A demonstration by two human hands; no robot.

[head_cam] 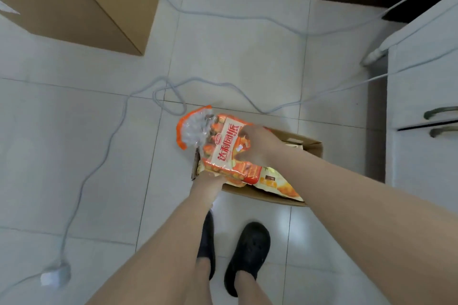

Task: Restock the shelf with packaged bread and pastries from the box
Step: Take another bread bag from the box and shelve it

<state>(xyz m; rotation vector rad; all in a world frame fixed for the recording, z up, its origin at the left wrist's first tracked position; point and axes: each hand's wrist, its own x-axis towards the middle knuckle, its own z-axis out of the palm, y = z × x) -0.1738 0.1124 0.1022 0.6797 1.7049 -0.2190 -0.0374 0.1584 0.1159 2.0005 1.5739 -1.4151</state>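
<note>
An orange pastry bag [223, 148] is held above the open box [307, 146] on the floor, clasped from above by the right hand [257, 146] and supported at its near edge by the left hand [208, 181]. Slippage of the slick film is judged possible. Its long axis is directed away from both grips, clear crimped end farthest.

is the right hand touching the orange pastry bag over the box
Touching. The head view shows the right hand pressed on top of the orange plastic bag of pastries, fingers curled over its printed face, above the small open cardboard box.
</note>
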